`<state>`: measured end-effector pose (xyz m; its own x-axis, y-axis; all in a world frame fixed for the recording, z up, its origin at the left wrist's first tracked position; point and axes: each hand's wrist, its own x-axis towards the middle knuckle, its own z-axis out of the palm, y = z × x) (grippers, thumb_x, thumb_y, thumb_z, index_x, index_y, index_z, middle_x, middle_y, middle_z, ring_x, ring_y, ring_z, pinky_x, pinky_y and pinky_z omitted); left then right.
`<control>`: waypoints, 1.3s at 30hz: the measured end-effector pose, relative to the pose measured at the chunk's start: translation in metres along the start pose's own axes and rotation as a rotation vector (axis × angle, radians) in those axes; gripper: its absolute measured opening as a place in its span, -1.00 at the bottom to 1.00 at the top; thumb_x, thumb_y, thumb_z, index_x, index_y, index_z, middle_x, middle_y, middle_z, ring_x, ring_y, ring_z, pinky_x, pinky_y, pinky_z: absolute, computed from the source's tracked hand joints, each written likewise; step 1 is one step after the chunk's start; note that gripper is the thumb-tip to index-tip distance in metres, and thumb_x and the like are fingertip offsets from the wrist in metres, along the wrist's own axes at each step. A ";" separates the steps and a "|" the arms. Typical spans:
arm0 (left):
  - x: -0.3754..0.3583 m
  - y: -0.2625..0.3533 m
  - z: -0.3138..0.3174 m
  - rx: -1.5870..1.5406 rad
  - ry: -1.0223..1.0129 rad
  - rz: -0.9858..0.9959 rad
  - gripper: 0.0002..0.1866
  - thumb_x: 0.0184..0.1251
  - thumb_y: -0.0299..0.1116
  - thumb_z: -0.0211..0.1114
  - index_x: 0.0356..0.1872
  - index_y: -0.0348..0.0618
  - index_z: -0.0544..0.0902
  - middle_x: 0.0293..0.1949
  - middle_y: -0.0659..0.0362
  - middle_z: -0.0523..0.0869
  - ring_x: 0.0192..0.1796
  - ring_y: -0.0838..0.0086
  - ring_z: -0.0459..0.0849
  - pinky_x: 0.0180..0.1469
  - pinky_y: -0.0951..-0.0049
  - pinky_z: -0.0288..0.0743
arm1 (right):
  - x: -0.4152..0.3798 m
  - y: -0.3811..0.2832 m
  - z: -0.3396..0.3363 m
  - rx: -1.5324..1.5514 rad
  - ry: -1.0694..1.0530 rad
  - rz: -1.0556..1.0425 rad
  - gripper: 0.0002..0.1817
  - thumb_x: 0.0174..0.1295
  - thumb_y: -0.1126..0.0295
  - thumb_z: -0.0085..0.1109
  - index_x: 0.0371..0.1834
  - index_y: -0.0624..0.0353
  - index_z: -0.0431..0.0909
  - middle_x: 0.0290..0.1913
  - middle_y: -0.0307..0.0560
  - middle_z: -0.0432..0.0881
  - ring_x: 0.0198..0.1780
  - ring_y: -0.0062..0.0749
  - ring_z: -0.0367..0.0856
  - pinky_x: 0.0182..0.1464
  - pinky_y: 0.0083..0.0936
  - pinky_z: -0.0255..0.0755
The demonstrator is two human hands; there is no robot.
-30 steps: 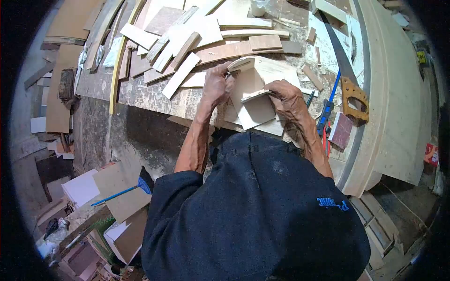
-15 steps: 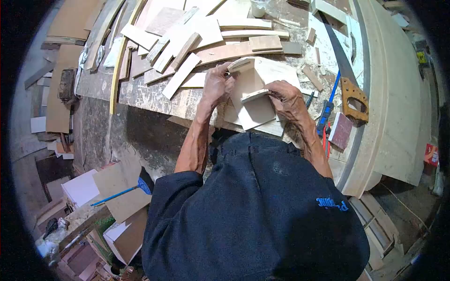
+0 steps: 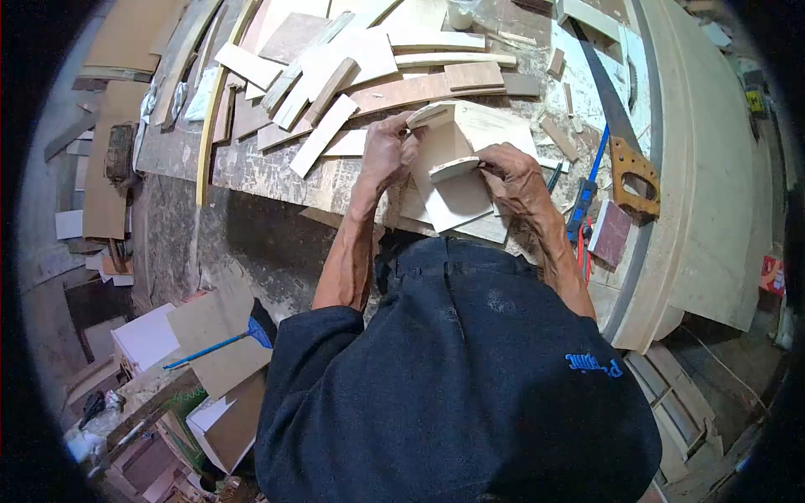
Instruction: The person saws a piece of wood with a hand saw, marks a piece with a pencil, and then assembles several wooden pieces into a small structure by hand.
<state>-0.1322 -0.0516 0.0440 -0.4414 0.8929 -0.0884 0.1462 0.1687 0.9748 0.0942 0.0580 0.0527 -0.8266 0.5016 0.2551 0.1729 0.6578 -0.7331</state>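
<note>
A small wooden assembly of thin pale boards is at the bench's front edge, with two upright side pieces joined to a flat panel. My left hand is closed on the end of its far side piece. With fingers bent, my right hand pinches the right end of the nearer, rounded piece. My fingertips are partly hidden behind the wood on both sides. A loose pale board lies under the assembly.
Wood strips are piled behind and left on the workbench. To the right lie a handsaw, a blue-handled tool, red-handled pliers and a reddish block. A blue brush rests on a panel at lower left.
The nearer rounded piece tilts slightly, showing more of its face, and my right hand has shifted a little with it. My left hand stays almost in place.
</note>
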 end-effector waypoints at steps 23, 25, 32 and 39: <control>0.002 -0.007 0.000 0.272 0.187 0.440 -0.71 0.16 -0.54 0.21 -0.09 -0.22 0.73 -0.37 0.13 0.77 -0.44 0.55 0.62 -0.41 0.50 0.51 | -0.003 0.005 -0.018 0.236 0.034 0.358 -0.69 0.18 0.46 0.15 -0.03 0.37 0.61 -0.19 0.09 0.72 -0.17 -0.31 0.68 -0.08 -0.42 0.53; -0.003 0.003 0.000 0.140 0.190 0.223 -0.78 0.22 -0.48 0.26 -0.13 -0.26 0.74 -0.32 0.10 0.77 -0.36 0.56 0.66 -0.35 0.52 0.54 | 0.001 -0.004 -0.032 0.194 0.149 0.427 -0.67 0.30 0.36 0.09 0.02 0.35 0.60 -0.14 0.13 0.72 -0.13 -0.29 0.68 -0.05 -0.39 0.53; 0.005 0.011 -0.005 -0.261 0.283 0.060 -0.57 0.23 -0.47 0.39 0.13 -0.31 0.57 -0.12 0.06 0.75 -0.17 0.48 0.72 -0.14 0.49 0.62 | 0.011 0.022 -0.050 -0.078 0.132 0.454 -0.66 0.27 0.37 0.04 0.02 0.34 0.59 -0.19 0.25 0.67 -0.11 0.05 0.66 0.00 -0.26 0.48; -0.008 0.013 -0.011 -0.281 0.310 0.048 -0.63 0.31 -0.44 0.35 0.12 -0.30 0.59 -0.12 0.12 0.74 -0.15 0.52 0.70 -0.12 0.50 0.61 | 0.015 -0.011 -0.049 -0.280 0.141 0.491 -0.76 0.23 0.26 0.14 -0.25 0.22 0.64 -0.38 0.22 0.66 -0.30 0.03 0.68 -0.19 -0.17 0.50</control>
<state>-0.1362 -0.0610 0.0592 -0.6921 0.7216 -0.0172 -0.0553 -0.0293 0.9980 0.1065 0.0857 0.0953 -0.5382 0.8425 0.0233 0.6687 0.4437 -0.5966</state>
